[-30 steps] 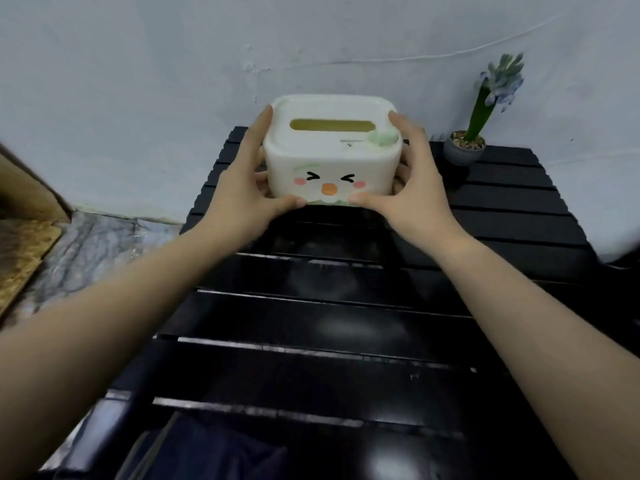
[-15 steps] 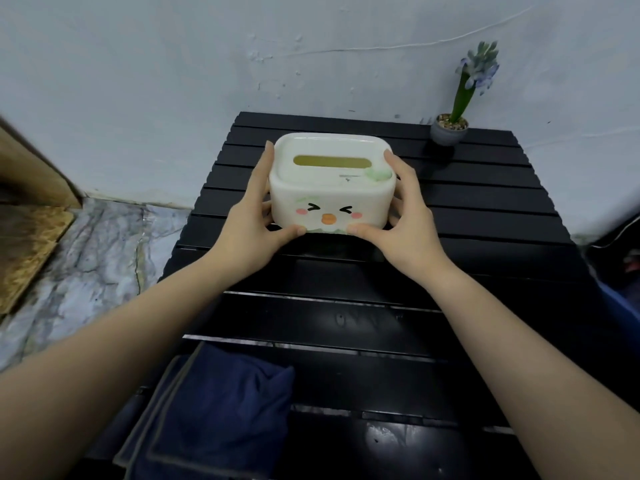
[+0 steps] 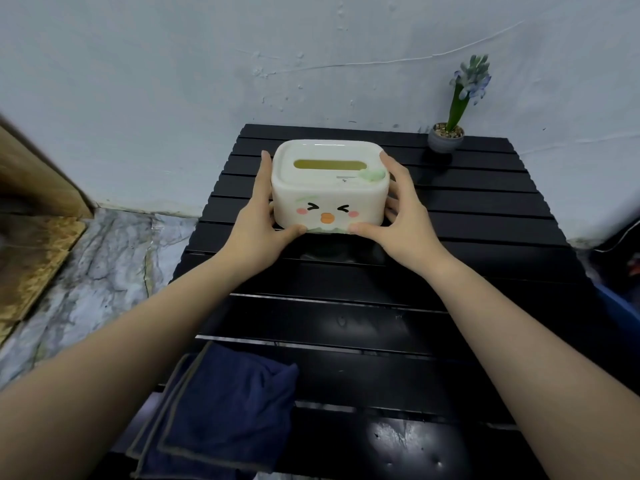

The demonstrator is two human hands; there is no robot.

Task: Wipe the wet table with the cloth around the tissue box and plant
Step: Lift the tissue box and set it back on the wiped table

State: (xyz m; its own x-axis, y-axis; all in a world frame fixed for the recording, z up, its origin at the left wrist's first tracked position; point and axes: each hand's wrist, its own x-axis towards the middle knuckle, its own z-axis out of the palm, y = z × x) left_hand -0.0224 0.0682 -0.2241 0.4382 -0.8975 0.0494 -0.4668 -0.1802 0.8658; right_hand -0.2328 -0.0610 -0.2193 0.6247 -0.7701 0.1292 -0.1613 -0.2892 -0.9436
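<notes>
1. The folded dark navy cloth with a grey hem (image 3: 221,410) lies untouched on the near-left part of the black slatted table (image 3: 485,209), its near edge cut off by the bottom of the view. It looks soft and limp, so it would likely bunch up when pushed; taking it with a flat palm on top, fingers spread, seems the sensible hold.

2. The left hand (image 3: 258,221) grasps the left end of the cream rounded plastic tissue box with a cartoon face (image 3: 329,188), fingers up its side and thumb at the lower front edge.

3. The box sits at the table's middle, toward the back; whether it rests on the slats or is just lifted cannot be told, as the shadow under it hides its base. It looks rigid and light, with a smooth, glossy shell that may be slippery if wet, so a hold at both ends suits it. The slot shows no tissue, and what is inside is hidden.

4. The right hand (image 3: 403,216) grasps the right end in the same way.

5. The small grey pot with a green-stemmed, pale blue flowering plant (image 3: 457,109) stands at the far-right corner, well apart from the box. It is tall and narrow, probably easy to tip.

6. Wet sheen shows only on the near slats; elsewhere wetness is hard to make out.
</notes>
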